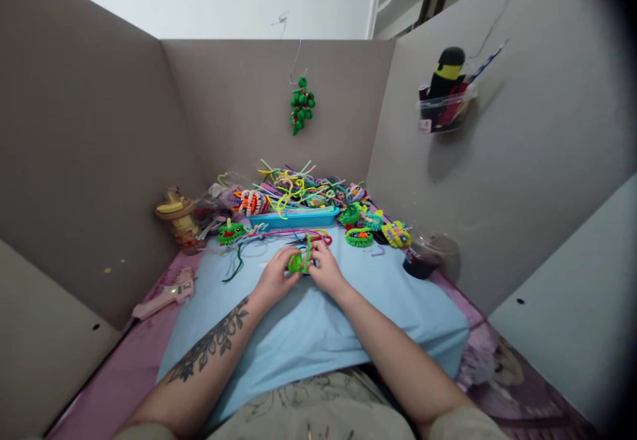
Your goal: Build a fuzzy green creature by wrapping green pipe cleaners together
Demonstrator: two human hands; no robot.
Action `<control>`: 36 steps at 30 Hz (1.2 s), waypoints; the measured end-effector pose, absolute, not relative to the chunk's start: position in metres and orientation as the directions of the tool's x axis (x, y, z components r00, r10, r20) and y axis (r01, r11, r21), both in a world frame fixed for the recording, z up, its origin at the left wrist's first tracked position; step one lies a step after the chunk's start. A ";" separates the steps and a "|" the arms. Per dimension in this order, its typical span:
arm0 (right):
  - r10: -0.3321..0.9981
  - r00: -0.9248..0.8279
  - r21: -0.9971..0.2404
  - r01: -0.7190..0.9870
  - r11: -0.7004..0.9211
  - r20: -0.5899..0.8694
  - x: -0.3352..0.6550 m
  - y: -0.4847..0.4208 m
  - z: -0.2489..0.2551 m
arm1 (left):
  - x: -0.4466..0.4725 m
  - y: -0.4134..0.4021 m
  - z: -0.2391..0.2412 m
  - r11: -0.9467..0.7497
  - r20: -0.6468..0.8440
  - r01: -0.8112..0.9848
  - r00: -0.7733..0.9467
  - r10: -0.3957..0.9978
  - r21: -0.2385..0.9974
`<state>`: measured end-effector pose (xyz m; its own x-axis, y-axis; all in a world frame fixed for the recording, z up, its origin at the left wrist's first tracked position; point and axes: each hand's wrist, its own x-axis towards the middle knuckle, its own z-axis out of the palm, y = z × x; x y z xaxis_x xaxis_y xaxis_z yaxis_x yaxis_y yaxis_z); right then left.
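Note:
Over the blue cloth (378, 314), my left hand (277, 273) is closed around a small bright-green pipe-cleaner piece (295, 263). My right hand (326, 270) pinches a green pipe cleaner (308, 249) that stands up beside that piece; whether the two are joined is hidden by the fingers. Just beyond the hands lie scissors with red handles (326, 240), partly covered. Pink and purple pipe cleaners (279, 233) and a dark green one (235, 269) lie loose on the cloth.
A blue tray (298, 218) heaped with pipe cleaners stands at the back. Finished pipe-cleaner figures (359, 237) sit to its right, an orange-and-white one (251, 202) on its left. A pink glue gun (166, 296) lies left, a dark drink cup (421, 257) right. Grey partitions (269, 68) enclose the table.

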<state>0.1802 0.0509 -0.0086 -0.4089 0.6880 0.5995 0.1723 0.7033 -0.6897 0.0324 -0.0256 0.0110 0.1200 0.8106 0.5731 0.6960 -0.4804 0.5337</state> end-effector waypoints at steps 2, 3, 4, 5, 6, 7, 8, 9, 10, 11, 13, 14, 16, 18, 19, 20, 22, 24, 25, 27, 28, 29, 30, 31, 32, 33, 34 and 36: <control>0.692 -0.412 -0.693 0.175 0.699 0.593 0.181 0.050 -0.007 | 0.032 -0.026 0.012 -0.479 0.563 0.699 0.131 0.816 0.531; 0.696 -0.402 -0.699 0.170 0.695 0.594 0.181 0.050 -0.006 | 0.032 -0.026 0.013 -0.470 0.557 0.703 0.127 0.821 0.533; 0.700 -0.388 -0.705 0.158 0.691 0.599 0.181 0.049 -0.005 | 0.031 -0.026 0.013 -0.454 0.551 0.709 0.112 0.827 0.539; 0.701 -0.373 -0.710 0.140 0.691 0.608 0.182 0.048 -0.004 | 0.031 -0.026 0.013 -0.432 0.546 0.716 0.085 0.833 0.548; 0.694 -0.365 -0.709 0.117 0.696 0.621 0.182 0.046 -0.003 | 0.029 -0.026 0.013 -0.407 0.543 0.722 0.052 0.838 0.559; 0.680 -0.366 -0.701 0.095 0.707 0.636 0.182 0.045 -0.002 | 0.028 -0.025 0.012 -0.384 0.542 0.726 0.019 0.840 0.570; 0.661 -0.373 -0.688 0.078 0.722 0.651 0.182 0.043 -0.002 | 0.027 -0.025 0.011 -0.367 0.544 0.729 -0.009 0.839 0.578; 0.640 -0.385 -0.671 0.069 0.738 0.665 0.183 0.042 -0.001 | 0.026 -0.024 0.011 -0.358 0.547 0.729 -0.027 0.836 0.583; 0.622 -0.395 -0.653 0.070 0.754 0.676 0.183 0.040 0.000 | 0.025 -0.024 0.010 -0.356 0.551 0.729 -0.034 0.834 0.584; 0.608 -0.400 -0.636 0.076 0.768 0.686 0.183 0.039 0.000 | 0.024 -0.024 0.010 -0.359 0.555 0.731 -0.033 0.831 0.581; 0.595 -0.396 -0.619 0.083 0.781 0.699 0.183 0.036 0.003 | 0.025 -0.025 0.012 -0.368 0.566 0.743 -0.018 0.824 0.560; 0.594 -0.385 -0.618 0.075 0.783 0.706 0.184 0.035 0.004 | 0.027 -0.026 0.013 -0.377 0.573 0.752 -0.001 0.819 0.540; 0.606 -0.335 -0.629 0.048 0.776 0.722 0.186 0.033 0.008 | 0.030 -0.028 0.016 -0.411 0.592 0.770 0.053 0.804 0.488; 0.632 -0.268 -0.650 0.027 0.759 0.727 0.188 0.032 0.011 | 0.033 -0.030 0.019 -0.448 0.605 0.777 0.111 0.789 0.441; 0.644 -0.249 -0.661 0.020 0.750 0.723 0.189 0.032 0.013 | 0.034 -0.031 0.020 -0.461 0.608 0.777 0.128 0.783 0.429; 0.653 -0.248 -0.671 0.017 0.741 0.715 0.189 0.033 0.013 | 0.034 -0.031 0.021 -0.466 0.611 0.775 0.133 0.780 0.427; 0.659 -0.279 -0.682 0.018 0.731 0.698 0.189 0.035 0.012 | 0.033 -0.030 0.020 -0.464 0.617 0.767 0.115 0.779 0.443; 0.646 -0.331 -0.675 0.037 0.737 0.688 0.188 0.037 0.010 | 0.030 -0.028 0.018 -0.452 0.627 0.759 0.075 0.775 0.468; 0.638 -0.352 -0.667 0.051 0.743 0.684 0.187 0.038 0.008 | 0.028 -0.027 0.017 -0.447 0.633 0.756 0.057 0.772 0.478; 0.632 -0.380 -0.660 0.073 0.748 0.675 0.186 0.040 0.005 | 0.026 -0.026 0.014 -0.448 0.644 0.755 0.045 0.763 0.478; 0.636 -0.387 -0.664 0.079 0.744 0.667 0.186 0.041 0.003 | 0.026 -0.025 0.014 -0.456 0.650 0.757 0.054 0.758 0.468; 0.643 -0.390 -0.671 0.082 0.737 0.659 0.185 0.041 0.002 | 0.026 -0.025 0.013 -0.466 0.657 0.760 0.069 0.751 0.453; 0.649 -0.394 -0.679 0.081 0.730 0.651 0.185 0.041 0.002 | 0.026 -0.025 0.013 -0.478 0.661 0.763 0.088 0.745 0.436; 0.653 -0.401 -0.686 0.078 0.723 0.642 0.185 0.041 0.002 | 0.027 -0.025 0.013 -0.487 0.663 0.767 0.108 0.740 0.418; 0.655 -0.410 -0.693 0.073 0.717 0.634 0.185 0.040 0.002 | 0.027 -0.026 0.013 -0.493 0.665 0.772 0.125 0.737 0.401; 0.658 -0.417 -0.702 0.065 0.709 0.627 0.186 0.040 0.002 | 0.028 -0.026 0.014 -0.496 0.663 0.779 0.140 0.735 0.385; 0.662 -0.424 -0.712 0.054 0.700 0.618 0.186 0.039 0.003 | 0.029 -0.027 0.014 -0.499 0.660 0.783 0.156 0.735 0.371; 0.671 -0.438 -0.739 0.021 0.673 0.598 0.187 0.039 0.004 | 0.030 -0.029 0.016 -0.518 0.659 0.784 0.193 0.727 0.343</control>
